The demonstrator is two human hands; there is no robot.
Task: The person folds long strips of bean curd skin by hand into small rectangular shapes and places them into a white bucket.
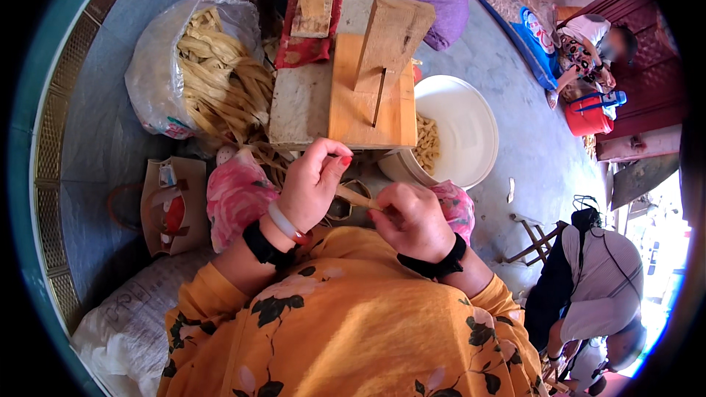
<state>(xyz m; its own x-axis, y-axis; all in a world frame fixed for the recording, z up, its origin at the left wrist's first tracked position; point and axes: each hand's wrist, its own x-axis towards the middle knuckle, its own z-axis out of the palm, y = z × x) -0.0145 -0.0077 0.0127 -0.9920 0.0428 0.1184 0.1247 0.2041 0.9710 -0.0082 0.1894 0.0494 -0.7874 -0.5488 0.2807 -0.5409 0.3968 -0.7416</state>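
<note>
The right hand [415, 220] pinches a flat tan strip [356, 195] close to the body, seemingly for steady control, while the left hand [312, 182] curls at its other end, grip unclear, and a white bucket [465, 129] of short tan pieces [426, 144] stands within easy reach.

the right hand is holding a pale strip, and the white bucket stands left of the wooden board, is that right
Not quite: the head view shows the white bucket standing right of the wooden board. The right hand is holding a pale strip.
</note>
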